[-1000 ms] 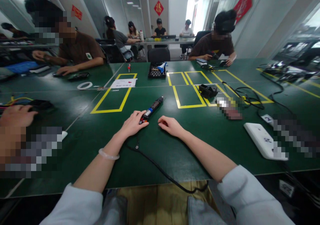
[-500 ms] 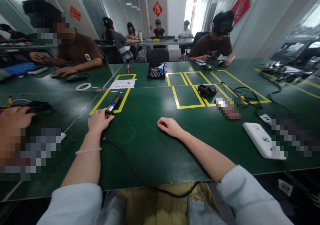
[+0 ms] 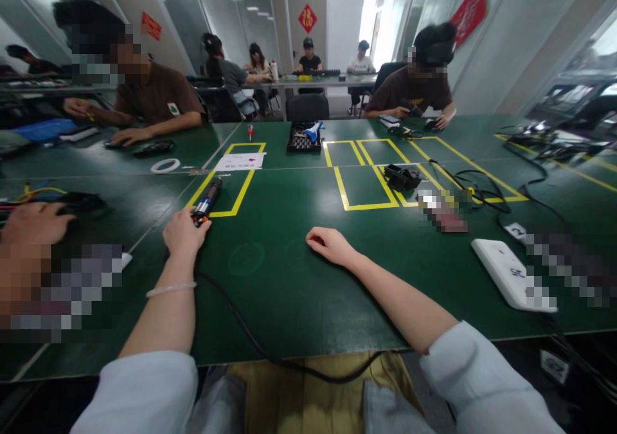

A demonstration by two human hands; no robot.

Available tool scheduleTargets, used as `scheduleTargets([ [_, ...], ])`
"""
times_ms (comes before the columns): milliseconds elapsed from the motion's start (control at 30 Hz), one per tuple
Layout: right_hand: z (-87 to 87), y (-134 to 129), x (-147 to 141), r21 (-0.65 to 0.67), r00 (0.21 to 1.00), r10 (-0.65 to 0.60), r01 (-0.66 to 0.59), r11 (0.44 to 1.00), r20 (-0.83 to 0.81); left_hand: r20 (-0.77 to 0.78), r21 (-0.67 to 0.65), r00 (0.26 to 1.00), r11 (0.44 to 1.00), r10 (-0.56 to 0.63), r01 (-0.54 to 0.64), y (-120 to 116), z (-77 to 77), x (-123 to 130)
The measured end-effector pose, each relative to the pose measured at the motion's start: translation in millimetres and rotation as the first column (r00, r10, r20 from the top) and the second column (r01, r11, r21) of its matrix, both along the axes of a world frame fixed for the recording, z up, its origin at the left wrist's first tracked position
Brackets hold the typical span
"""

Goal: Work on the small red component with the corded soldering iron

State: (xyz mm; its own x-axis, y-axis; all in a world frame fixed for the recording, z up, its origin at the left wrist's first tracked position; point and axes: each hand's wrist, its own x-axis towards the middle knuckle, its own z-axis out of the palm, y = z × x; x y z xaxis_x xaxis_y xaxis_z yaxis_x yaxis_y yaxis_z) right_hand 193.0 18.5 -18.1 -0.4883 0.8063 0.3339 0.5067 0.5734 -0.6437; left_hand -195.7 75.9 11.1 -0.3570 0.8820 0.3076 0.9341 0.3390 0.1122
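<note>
My left hand [image 3: 186,231] is wrapped round the near end of a dark cylindrical tool [image 3: 209,199] with a blue and white label and small orange parts. The tool points away from me over the left taped rectangle [image 3: 237,211]. A black cable [image 3: 250,337] runs from beside my left wrist over the table's near edge. Resting on the green table [image 3: 289,305], my right hand [image 3: 330,244] has its fingers curled together, with nothing visible in them.
A white sheet [image 3: 241,161], a tape roll [image 3: 165,165] and a black tray [image 3: 303,139] lie farther back. Right are a black holder [image 3: 402,177] and a white power strip [image 3: 511,276]. Another person's hand [image 3: 41,222] is at the left. People sit across the table.
My left hand has shifted slightly left with the dark tool, which has swung left at its far end. My right hand keeps its curled pose. The view has turned a little.
</note>
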Motion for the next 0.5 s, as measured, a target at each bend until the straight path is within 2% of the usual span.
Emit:
scheduleTargets([
  [200, 1.1, -1, 0, -0.011, 1.0, -0.004, 0.004, 1.0, 0.0, 0.072, -0.005, 0.997, 1.0, 0.03, -0.03, -4, 2.3, 6],
  [267, 0.7, -1, 0, -0.012, 1.0, -0.002, 0.002, 1.0, -0.002, 0.075, 0.047, 0.997, 0.999, 0.016, -0.019, -4, 3.2, 8],
  [333, 0.0, 0, 0, -0.015, 1.0, -0.003, 0.002, 1.0, -0.009, 0.094, 0.151, 0.993, 0.987, -0.066, 0.051, -4, 4.0, 15],
  [400, -0.6, 0, 0, -0.025, 1.0, -0.005, 0.004, 1.0, -0.018, 0.176, 0.238, 0.963, 0.958, -0.205, 0.16, -4, 4.4, 31],
  [467, -1.2, 0, 0, -0.041, 1.0, -0.005, 0.004, 0.999, -0.03, 0.334, 0.272, 0.866, 0.918, -0.372, 0.29, -7, 4.5, 57],
  [500, -1.6, 0, 0, -0.054, 0.999, -0.005, 0.003, 0.999, -0.041, 0.424, 0.278, 0.784, 0.889, -0.454, 0.364, -9, 4.4, 73],
])
